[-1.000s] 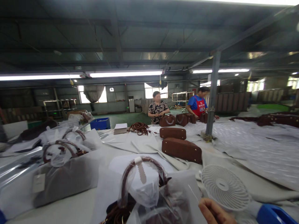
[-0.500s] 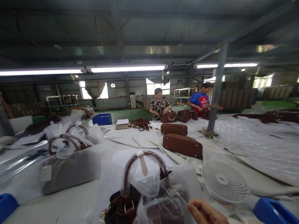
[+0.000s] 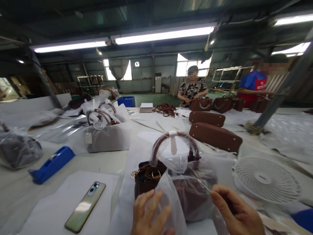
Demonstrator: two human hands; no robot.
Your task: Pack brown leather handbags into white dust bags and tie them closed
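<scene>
A dark brown handbag (image 3: 193, 199) stands in front of me, partly covered by thin clear plastic; its arched handle (image 3: 156, 147) is wrapped too. A brown strap with gold rings sits in its open top at the left. My left hand (image 3: 153, 212) lies with spread fingers against the plastic at the bag's front left. At the bag's right side my right hand (image 3: 234, 209) pinches a thin pale strip between thumb and forefinger.
Left are a phone (image 3: 85, 207) on white paper, a blue tape dispenser (image 3: 52, 164) and a wrapped grey bag (image 3: 107, 138). A white fan (image 3: 266, 179) stands right. Brown bags (image 3: 215, 135) lie beyond; two people work across the table.
The view has turned left and down. My left hand has come into view at the plastic. My right hand shows more fully, still pinching at the bag's right side.
</scene>
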